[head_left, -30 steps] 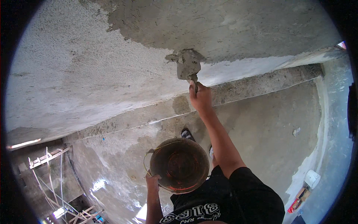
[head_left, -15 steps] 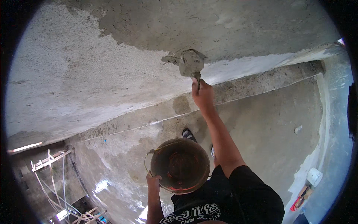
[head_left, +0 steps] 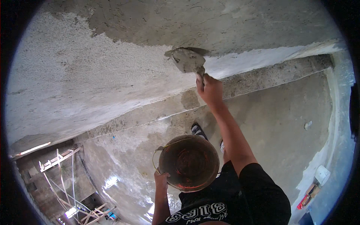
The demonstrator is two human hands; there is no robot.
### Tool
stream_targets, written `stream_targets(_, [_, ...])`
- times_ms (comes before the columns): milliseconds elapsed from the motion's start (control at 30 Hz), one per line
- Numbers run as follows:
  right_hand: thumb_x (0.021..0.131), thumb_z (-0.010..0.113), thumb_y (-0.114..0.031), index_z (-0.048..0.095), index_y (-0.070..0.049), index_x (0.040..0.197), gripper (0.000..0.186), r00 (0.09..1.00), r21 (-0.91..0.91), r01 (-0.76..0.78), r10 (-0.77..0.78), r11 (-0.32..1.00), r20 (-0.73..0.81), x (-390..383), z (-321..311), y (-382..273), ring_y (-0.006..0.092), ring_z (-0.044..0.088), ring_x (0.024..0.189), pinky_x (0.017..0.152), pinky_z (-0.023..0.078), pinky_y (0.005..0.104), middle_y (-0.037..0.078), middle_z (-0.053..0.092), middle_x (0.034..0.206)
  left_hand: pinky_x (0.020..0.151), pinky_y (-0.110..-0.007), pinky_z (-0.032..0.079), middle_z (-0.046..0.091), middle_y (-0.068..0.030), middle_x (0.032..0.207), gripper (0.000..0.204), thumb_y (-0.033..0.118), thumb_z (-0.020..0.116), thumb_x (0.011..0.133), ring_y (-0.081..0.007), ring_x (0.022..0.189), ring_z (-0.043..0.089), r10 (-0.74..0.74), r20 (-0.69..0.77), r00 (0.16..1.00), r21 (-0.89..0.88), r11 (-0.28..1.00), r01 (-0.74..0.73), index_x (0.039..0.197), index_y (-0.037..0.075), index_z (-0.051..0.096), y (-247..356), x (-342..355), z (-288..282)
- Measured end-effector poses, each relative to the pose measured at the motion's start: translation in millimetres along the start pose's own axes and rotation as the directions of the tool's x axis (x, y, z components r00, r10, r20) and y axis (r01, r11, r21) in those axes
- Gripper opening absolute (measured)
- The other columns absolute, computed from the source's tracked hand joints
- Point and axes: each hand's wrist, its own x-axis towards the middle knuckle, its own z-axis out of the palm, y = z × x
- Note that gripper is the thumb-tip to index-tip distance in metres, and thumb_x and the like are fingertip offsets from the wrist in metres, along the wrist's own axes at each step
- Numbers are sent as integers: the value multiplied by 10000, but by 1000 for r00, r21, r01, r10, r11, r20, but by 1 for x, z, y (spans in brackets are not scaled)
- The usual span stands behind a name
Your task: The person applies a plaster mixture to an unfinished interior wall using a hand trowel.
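My right hand (head_left: 211,89) is closed round the handle of a mortar-smeared trowel (head_left: 187,61). The trowel's blade lies against the wall (head_left: 108,71), at the lower edge of a darker, wet-looking coat of plaster (head_left: 157,22). Below that coat the wall is pale and rough. My left hand (head_left: 161,180) grips the rim of a round bucket (head_left: 188,163) at its left side, holding it in front of my body. The bucket's inside is dark and stained, with reddish marks near the bottom. Its thin handle hangs at the left.
A concrete ledge (head_left: 270,77) runs along the wall's foot above the grey floor (head_left: 277,120). Wooden scaffolding (head_left: 62,180) stands at lower left. At right are a white container (head_left: 322,175) and a red item (head_left: 303,202). My sandalled foot (head_left: 198,130) shows beyond the bucket.
The trowel blade has tilted and swept leftward across the wall, and the lump of plaster at its left looks spread out. The bucket stays in my left hand; the whole view has shifted slightly.
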Motion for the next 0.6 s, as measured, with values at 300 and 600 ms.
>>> stream_targets(300, [886,509,-327,573,-41,729,332,960,-319,-229,268,920,82,-43,-6,26,345,589,509,481,483,432,167,577,566,611,-271,477,615,-87,857,463,-94,509,582,-166,687,585,26,13,1000,-51,998,-25,1039,-42,564,2,4,-2])
stream_targets(600, [876,530,-253,585,-41,734,261,999,-182,36,-34,983,11,0,10,-10,324,588,490,456,480,407,143,584,568,582,-257,466,611,-75,830,439,-79,511,600,-163,676,578,-15,2,1000,-12,1000,15,1034,-43,565,2,3,-6])
